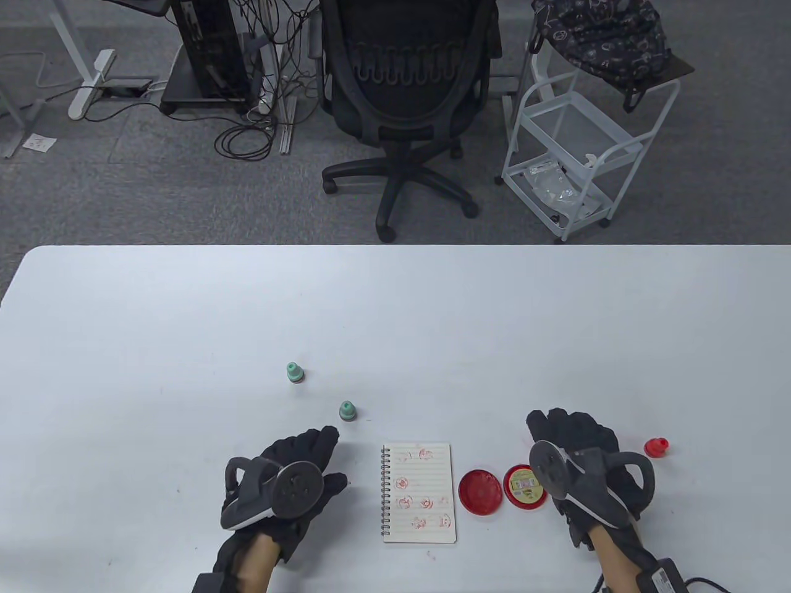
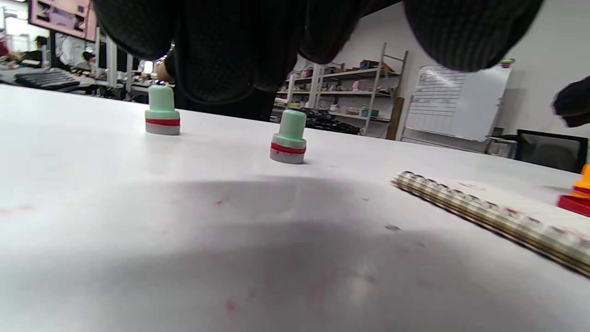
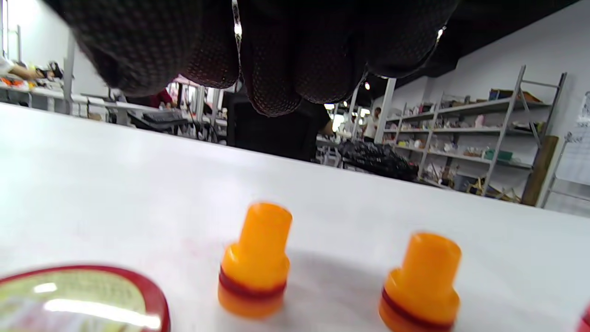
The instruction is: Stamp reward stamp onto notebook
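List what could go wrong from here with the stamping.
1. The notebook page already carries many red prints; a new one may overlap them.
2. The open ink pad sits close beside the notebook, so the right hand may smear ink onto it.
3. Two orange stamps stand right under the right hand, hidden in the table view; it may tip one. Neither hand holds a stamp yet.

No legible text, labels or numbers anywhere.
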